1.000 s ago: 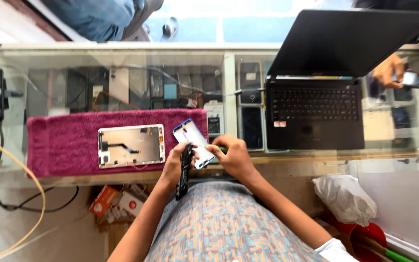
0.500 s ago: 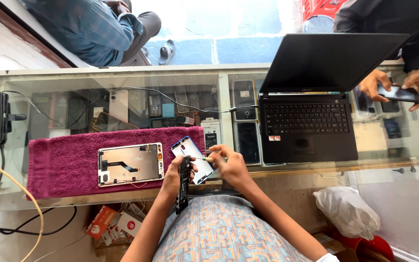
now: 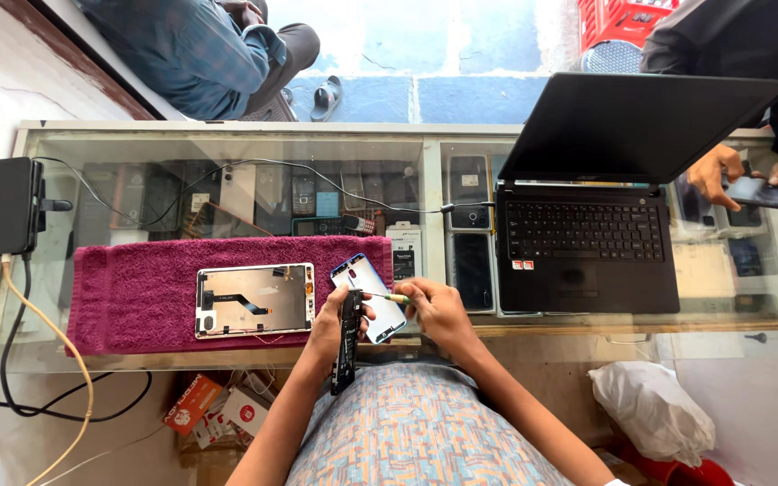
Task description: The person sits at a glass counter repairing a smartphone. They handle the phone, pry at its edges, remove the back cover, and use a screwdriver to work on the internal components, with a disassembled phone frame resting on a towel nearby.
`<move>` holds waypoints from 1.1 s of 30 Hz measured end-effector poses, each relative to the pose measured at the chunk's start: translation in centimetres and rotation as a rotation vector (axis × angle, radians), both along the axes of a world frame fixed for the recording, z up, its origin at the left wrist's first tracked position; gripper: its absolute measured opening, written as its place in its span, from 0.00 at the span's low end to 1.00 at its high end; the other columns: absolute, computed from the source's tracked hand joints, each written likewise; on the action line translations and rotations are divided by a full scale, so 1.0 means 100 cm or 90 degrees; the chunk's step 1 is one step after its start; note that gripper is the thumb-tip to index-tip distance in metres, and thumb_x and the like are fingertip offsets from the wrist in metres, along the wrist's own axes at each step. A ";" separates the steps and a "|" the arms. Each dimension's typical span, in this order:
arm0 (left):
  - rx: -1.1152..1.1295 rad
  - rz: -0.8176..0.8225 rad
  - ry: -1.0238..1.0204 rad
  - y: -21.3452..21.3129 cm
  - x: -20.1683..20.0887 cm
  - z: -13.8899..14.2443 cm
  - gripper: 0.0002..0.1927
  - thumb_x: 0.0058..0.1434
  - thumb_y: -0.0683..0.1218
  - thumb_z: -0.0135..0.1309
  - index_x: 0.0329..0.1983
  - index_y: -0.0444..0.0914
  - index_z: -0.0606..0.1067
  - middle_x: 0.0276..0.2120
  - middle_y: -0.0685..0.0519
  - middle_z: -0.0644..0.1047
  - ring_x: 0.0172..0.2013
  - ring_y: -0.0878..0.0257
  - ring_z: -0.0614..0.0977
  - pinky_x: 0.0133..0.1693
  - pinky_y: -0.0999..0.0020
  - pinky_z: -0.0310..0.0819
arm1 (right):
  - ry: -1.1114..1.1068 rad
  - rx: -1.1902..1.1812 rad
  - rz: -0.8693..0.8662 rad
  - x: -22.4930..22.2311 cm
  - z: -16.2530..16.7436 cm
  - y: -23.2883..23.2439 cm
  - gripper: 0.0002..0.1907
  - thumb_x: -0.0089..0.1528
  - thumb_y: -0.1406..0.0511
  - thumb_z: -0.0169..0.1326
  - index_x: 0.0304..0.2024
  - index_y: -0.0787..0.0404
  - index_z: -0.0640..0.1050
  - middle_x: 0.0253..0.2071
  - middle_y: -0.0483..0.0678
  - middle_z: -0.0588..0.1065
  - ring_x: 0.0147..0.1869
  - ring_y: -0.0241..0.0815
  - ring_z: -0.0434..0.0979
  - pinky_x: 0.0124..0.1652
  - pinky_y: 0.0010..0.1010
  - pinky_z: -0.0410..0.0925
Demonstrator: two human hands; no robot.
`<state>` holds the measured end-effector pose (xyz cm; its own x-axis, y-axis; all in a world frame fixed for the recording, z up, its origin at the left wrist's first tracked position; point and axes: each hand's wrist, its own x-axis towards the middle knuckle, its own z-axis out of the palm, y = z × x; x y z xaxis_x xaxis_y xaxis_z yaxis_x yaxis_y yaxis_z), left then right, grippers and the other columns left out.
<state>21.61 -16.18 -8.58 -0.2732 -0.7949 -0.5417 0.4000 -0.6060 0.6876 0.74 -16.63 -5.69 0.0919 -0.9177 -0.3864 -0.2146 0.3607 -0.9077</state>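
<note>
Hands meet at the near edge of a glass counter (image 3: 227, 144), seen from above. My left hand (image 3: 335, 322) is closed around a long, thin black part (image 3: 347, 342), possibly a battery, though I cannot be sure. Its long axis runs almost straight toward my body, the far end up at my fingers and the near end hanging past the counter edge over my patterned shirt. My right hand (image 3: 438, 310) pinches a small screwdriver (image 3: 389, 297) with a green grip; the shaft lies nearly level and points left, toward my left hand.

Between the two hands lies a phone shell (image 3: 369, 295), pale with a blue rim, tilted so its long axis runs from far left to near right. The screwdriver tip sits over its right part, so my right hand is the nearer one to it; whether the tip touches, I cannot tell. Both wrists are drawn in close, forearms angling up from my lap.

Just left, on a dark pink towel (image 3: 137, 297), rests an opened phone frame (image 3: 254, 300), lying lengthwise. An open black laptop (image 3: 587, 243) stands to the right.
</note>
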 end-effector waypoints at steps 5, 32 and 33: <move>0.007 0.002 0.013 -0.001 0.001 0.000 0.30 0.71 0.65 0.37 0.49 0.35 0.74 0.30 0.52 0.79 0.25 0.69 0.78 0.28 0.75 0.72 | 0.059 -0.178 0.029 0.002 -0.001 -0.002 0.15 0.60 0.65 0.61 0.48 0.64 0.81 0.32 0.48 0.78 0.34 0.37 0.76 0.38 0.31 0.70; 0.018 -0.007 -0.004 0.001 -0.004 -0.002 0.30 0.71 0.64 0.36 0.49 0.34 0.74 0.28 0.51 0.78 0.24 0.68 0.77 0.29 0.74 0.72 | 0.094 -0.175 0.045 -0.002 -0.006 0.006 0.12 0.61 0.63 0.62 0.43 0.64 0.84 0.33 0.47 0.82 0.36 0.32 0.79 0.37 0.27 0.72; 0.026 -0.009 0.000 0.001 -0.004 -0.003 0.30 0.71 0.64 0.36 0.50 0.34 0.74 0.28 0.52 0.78 0.24 0.68 0.77 0.29 0.74 0.72 | 0.106 -0.141 0.042 -0.003 -0.006 0.006 0.12 0.61 0.63 0.62 0.44 0.64 0.83 0.33 0.48 0.82 0.35 0.33 0.79 0.36 0.28 0.72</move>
<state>21.18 -16.03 -8.88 -0.2846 -0.7683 -0.5733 0.3908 -0.6391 0.6625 0.45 -16.00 -6.31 0.1066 -0.9758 -0.1912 -0.3833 0.1371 -0.9134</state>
